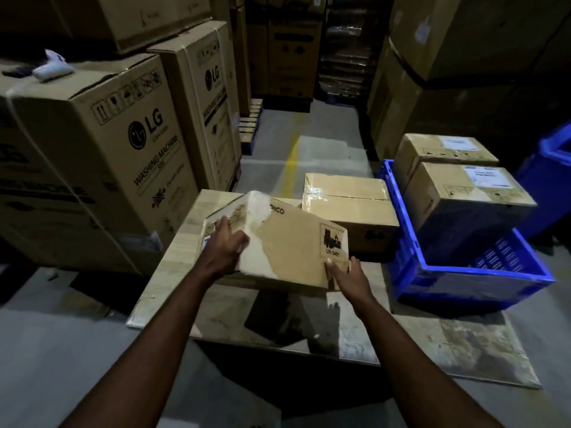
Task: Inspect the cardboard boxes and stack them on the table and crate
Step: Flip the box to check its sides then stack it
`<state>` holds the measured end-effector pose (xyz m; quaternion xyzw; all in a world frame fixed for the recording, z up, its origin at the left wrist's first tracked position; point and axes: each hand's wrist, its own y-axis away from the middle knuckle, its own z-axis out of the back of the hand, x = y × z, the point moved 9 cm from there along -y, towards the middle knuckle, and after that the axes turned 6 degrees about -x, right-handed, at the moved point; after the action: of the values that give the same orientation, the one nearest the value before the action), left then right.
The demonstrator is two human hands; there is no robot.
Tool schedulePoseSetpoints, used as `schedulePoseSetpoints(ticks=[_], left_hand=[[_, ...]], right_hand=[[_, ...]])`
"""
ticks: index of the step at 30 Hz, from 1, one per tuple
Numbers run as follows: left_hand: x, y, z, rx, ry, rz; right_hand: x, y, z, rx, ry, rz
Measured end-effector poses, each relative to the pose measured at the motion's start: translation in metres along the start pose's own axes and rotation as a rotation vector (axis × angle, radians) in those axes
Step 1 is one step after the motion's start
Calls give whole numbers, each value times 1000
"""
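Note:
A tilted cardboard box with a hazard label hangs just above the low wooden table, held between both hands. My left hand grips its left near corner, the fingers spread over the top face. My right hand holds the right near corner from below, thumb on the front face. A second taped box lies on the table behind it. Two more boxes stand in the blue crate to the right.
Tall washing machine cartons line the left side. More large cartons rise at the right and back. A grey floor aisle with a yellow line runs ahead. A blue bin stands at the far right.

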<state>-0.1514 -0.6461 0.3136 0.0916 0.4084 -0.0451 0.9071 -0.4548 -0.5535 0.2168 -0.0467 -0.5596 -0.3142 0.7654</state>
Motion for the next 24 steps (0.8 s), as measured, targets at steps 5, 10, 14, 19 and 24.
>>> schedulePoseSetpoints(ticks=[5, 10, 14, 19, 24], left_hand=[[55, 7, 22, 2, 552, 196], [107, 20, 29, -66, 809, 360], [122, 31, -4, -92, 907, 449], [116, 22, -38, 7, 814, 510], [104, -3, -47, 129, 627, 528]], right_hand=[[8, 2, -33, 252, -31, -22], [36, 17, -59, 184, 14, 108], [46, 30, -33, -35, 174, 173], [12, 15, 4, -122, 314, 34], [-6, -10, 14, -43, 212, -59]])
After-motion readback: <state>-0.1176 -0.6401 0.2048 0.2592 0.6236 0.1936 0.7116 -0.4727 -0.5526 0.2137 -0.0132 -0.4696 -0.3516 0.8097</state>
